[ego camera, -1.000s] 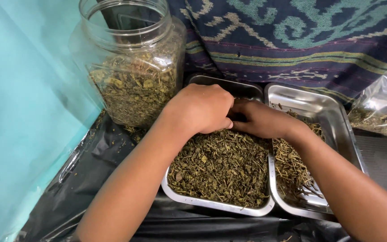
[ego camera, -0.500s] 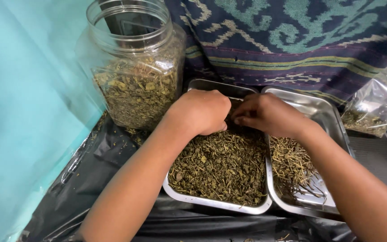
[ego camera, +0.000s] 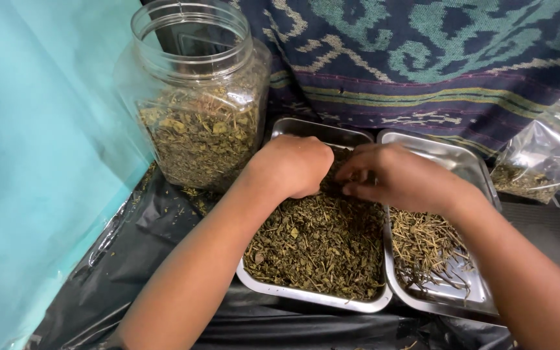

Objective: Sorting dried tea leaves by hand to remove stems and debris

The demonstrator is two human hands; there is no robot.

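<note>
Dried leaves (ego camera: 319, 249) in the left tray (ego camera: 306, 295) were being picked over by a curled left hand (ego camera: 293, 165) and a pinching right hand (ego camera: 400, 178); few stems (ego camera: 429, 246) lay sorted in the right tray (ego camera: 468, 295), much remained.

I am seeing a clear plastic jar (ego camera: 196, 104) standing open at the back left, partly filled with dried green leaves. A turquoise sheet (ego camera: 34, 162) is covering the left side. Black plastic sheeting (ego camera: 150, 259) is lying crumpled over the surface. A dark woven cloth (ego camera: 422, 58) with teal patterns is hanging behind, and a clear plastic bag (ego camera: 539, 162) holding some dried herbs is leaning at the right.
</note>
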